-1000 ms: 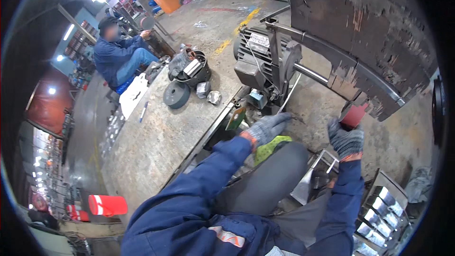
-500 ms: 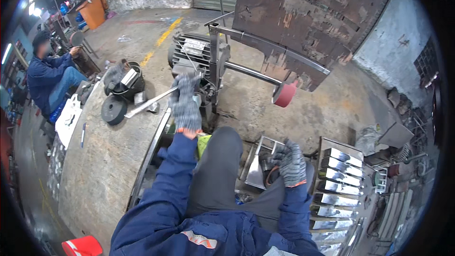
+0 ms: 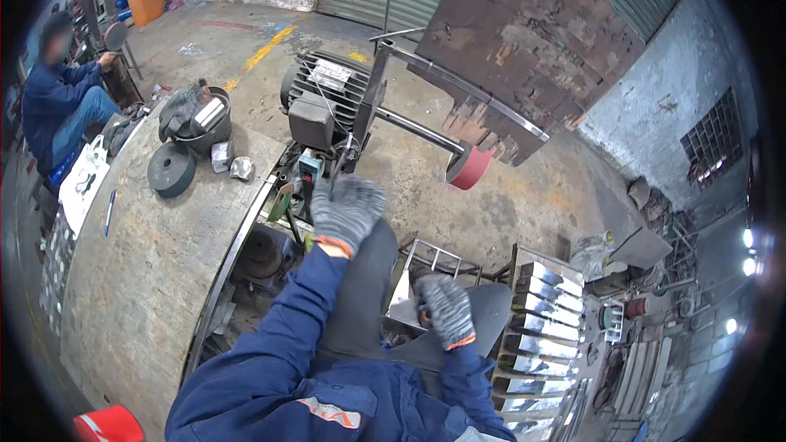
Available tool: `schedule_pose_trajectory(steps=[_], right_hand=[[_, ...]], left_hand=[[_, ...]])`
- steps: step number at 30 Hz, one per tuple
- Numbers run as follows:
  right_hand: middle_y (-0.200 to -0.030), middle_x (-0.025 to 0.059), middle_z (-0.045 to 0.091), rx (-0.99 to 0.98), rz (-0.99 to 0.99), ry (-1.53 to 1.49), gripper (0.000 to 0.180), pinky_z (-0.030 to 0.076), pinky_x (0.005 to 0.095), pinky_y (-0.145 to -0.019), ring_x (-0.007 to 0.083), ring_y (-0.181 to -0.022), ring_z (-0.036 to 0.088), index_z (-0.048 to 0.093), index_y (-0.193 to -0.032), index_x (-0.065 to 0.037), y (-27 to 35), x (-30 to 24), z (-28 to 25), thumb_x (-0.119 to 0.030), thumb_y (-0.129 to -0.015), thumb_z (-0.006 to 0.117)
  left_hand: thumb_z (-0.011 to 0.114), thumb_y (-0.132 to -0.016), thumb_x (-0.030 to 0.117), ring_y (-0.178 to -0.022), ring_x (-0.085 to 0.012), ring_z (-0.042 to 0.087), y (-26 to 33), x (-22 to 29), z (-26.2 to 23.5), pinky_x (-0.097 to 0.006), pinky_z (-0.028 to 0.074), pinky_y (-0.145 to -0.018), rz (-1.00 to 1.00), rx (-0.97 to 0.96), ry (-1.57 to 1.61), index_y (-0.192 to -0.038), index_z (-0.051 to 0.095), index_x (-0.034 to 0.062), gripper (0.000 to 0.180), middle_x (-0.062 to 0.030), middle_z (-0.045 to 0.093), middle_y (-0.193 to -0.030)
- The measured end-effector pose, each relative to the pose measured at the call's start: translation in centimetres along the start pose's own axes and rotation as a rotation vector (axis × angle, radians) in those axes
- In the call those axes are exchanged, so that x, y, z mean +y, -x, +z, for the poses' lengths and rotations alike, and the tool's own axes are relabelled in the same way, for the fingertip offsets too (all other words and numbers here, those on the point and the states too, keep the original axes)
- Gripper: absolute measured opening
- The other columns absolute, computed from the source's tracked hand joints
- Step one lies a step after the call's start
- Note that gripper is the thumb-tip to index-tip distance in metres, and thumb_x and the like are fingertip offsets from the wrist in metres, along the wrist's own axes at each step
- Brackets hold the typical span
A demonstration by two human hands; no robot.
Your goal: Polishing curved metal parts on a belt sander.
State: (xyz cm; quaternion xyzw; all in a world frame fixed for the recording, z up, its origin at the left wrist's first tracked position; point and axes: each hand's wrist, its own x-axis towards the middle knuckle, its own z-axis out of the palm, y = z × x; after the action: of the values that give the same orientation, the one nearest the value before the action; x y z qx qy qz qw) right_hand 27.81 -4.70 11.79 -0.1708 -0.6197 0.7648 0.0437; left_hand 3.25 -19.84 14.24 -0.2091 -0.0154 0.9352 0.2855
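Observation:
My left hand [image 3: 348, 209], in a grey knitted glove, is raised in front of the motor [image 3: 332, 94], close beside its switch box [image 3: 309, 168]. Motion smears its fingers, and whether a metal strip is in them cannot be made out. My right hand [image 3: 444, 308], gloved alike, is curled above my right thigh; what its fingers enclose, if anything, is hidden. Just left of it lies a shiny flat metal piece [image 3: 401, 301] on a metal frame [image 3: 434, 255]. Beyond my hands, a red wheel [image 3: 469, 169] sits at the end of the motor's shaft [image 3: 417, 130].
A workbench [image 3: 139, 278] at left bears a black disc [image 3: 172, 169], a bucket [image 3: 214, 127] and a pen [image 3: 110, 213]. Shiny metal blades [image 3: 540, 336] line a rack at right. A worn board [image 3: 524, 41] stands behind the wheel. A co-worker [image 3: 61, 106] sits far left.
My left hand has moved right and nearer to me; the metal strip it held no longer shows clearly. My right hand has shifted left and slightly nearer. The whole view has also shifted.

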Motion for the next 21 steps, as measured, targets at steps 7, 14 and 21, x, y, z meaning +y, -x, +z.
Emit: schedule_pose_trajectory(steps=[7,14,21], right_hand=[[-0.124,0.0150,0.062,-0.803,0.048,0.856,0.059,0.044,0.0348,-0.101,0.0273,-0.116,0.059,0.050,-0.133,0.000,2.0,-3.7,13.3,-0.025,-0.085,0.074],[-0.130,0.0136,0.058,-0.499,0.096,-0.047,0.055,0.041,0.0373,-0.104,0.0282,-0.121,0.054,0.056,-0.129,0.000,2.1,3.9,12.8,-0.022,-0.083,0.077],[-0.129,0.0135,0.058,-0.505,0.101,-0.054,0.053,0.042,0.0369,-0.104,0.0278,-0.120,0.054,0.056,-0.128,0.000,2.8,3.5,12.5,-0.021,-0.083,0.076]], left_hand=[[0.049,-0.095,0.047,-0.073,-0.0259,0.063,-4.7,-5.8,5.7,-0.051,0.049,-0.087,0.066,-0.313,0.163,-0.080,0.067,0.0176,0.038,-0.0029,0.069,-0.077],[0.050,-0.092,0.054,-0.093,-0.0245,0.059,-12.3,-6.6,-5.0,-0.050,0.042,-0.093,-0.012,0.193,-0.075,-0.104,0.062,0.0222,0.036,-0.0021,0.064,-0.101],[0.049,-0.093,0.057,-0.119,-0.0263,0.048,-12.5,-6.6,-5.5,-0.050,0.032,-0.105,-0.023,0.216,-0.175,-0.134,0.045,0.0235,0.053,-0.0020,0.051,-0.134]])
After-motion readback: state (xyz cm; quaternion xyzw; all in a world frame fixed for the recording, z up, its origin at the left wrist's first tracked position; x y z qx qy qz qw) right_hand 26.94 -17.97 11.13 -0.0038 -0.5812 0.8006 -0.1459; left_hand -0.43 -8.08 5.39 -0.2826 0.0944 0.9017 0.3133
